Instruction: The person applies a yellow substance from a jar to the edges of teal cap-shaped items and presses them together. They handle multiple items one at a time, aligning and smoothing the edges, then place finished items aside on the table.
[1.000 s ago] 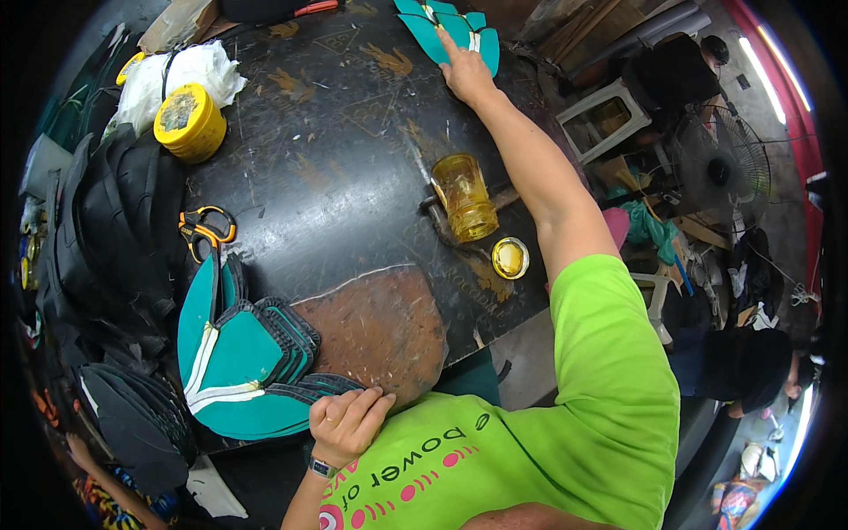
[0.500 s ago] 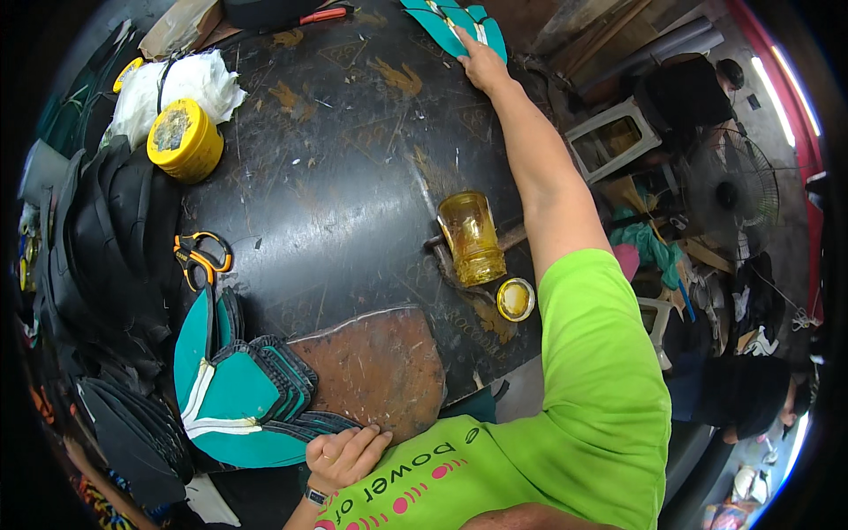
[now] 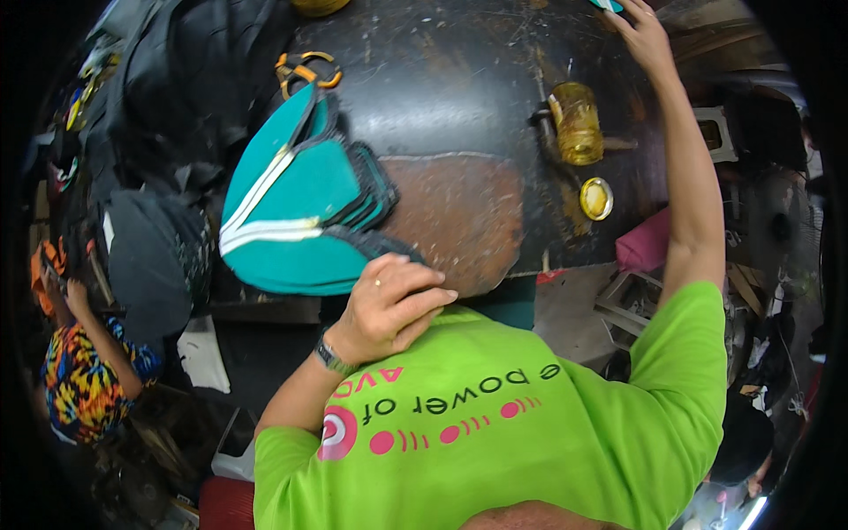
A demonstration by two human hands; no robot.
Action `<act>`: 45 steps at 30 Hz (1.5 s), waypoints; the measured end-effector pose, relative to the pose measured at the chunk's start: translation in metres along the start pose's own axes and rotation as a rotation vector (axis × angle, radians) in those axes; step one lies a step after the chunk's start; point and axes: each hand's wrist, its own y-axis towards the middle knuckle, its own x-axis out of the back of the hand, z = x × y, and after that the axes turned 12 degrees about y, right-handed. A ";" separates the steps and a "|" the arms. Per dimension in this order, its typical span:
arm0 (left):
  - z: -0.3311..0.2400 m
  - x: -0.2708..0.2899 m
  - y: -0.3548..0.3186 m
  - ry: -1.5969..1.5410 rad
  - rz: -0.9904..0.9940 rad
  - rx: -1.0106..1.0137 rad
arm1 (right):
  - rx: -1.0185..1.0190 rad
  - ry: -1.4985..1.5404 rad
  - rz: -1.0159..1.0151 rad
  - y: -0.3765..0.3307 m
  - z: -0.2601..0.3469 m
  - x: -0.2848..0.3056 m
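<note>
A curved stack of teal fabric panels [image 3: 300, 199] is seen on the scuffed dark table [image 3: 459, 79]; its near corner is touched by the loosely curled left hand [image 3: 393, 305]. Far beyond the stack, a teal piece [image 3: 608, 4] is pressed by the right hand [image 3: 643, 35], grip unclear.

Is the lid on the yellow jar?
No, the jar lies open on the dark table, with its yellow lid lying apart beside it.

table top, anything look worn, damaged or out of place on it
Yes. The dark table has a big brown worn patch at its near edge, where the black surface is gone, with scuffs further up. The yellow jar stands open, its yellow lid lying apart beside it. The stack of teal pieces overhangs the near edge.
</note>
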 end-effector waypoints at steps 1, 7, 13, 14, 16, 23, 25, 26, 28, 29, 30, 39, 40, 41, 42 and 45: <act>0.002 0.004 -0.002 -0.122 -0.092 -0.020 | 0.112 -0.082 0.017 -0.023 0.028 0.018; -0.024 0.040 -0.024 -0.428 -0.334 -0.003 | -0.189 0.387 0.024 -0.153 0.188 0.065; 0.056 0.102 -0.015 0.388 -0.381 0.401 | -0.515 0.099 0.306 -0.216 0.245 0.025; 0.073 0.103 -0.015 0.506 -0.290 0.476 | -0.520 0.016 0.352 -0.216 0.244 0.017; 0.099 0.101 -0.017 0.708 -0.076 0.656 | -0.657 -0.107 0.431 -0.207 0.238 0.003; 0.130 0.109 -0.025 0.441 -0.012 0.787 | -0.763 -0.174 0.476 -0.176 0.227 -0.027; 0.132 0.108 -0.023 0.474 -0.064 0.784 | -0.687 -0.230 0.429 -0.176 0.230 -0.027; 0.132 0.107 -0.023 0.492 -0.084 0.793 | -0.649 -0.256 0.407 -0.178 0.232 -0.027; 0.132 0.107 -0.023 0.553 -0.164 0.778 | -0.602 -0.271 0.354 -0.186 0.235 -0.026; 0.131 0.107 -0.022 0.584 -0.200 0.771 | -0.581 -0.285 0.322 -0.190 0.236 -0.027; 0.130 0.107 -0.020 0.610 -0.318 0.688 | -0.596 -0.315 0.339 -0.194 0.237 -0.029; 0.065 0.118 0.020 -0.129 -0.538 0.307 | -0.305 -0.116 0.159 -0.207 0.285 0.015; 0.056 0.112 0.027 -0.089 -0.482 0.241 | -0.289 0.085 0.072 -0.207 0.296 0.029; 0.048 0.102 0.035 -0.012 -0.407 0.224 | -0.183 0.343 -0.064 -0.207 0.305 0.037; 0.040 0.088 0.041 -0.093 -0.361 0.206 | -0.243 0.568 -0.159 -0.210 0.314 0.042; 0.034 0.049 0.061 -0.096 -0.175 0.185 | -0.194 0.957 -0.312 -0.213 0.318 0.023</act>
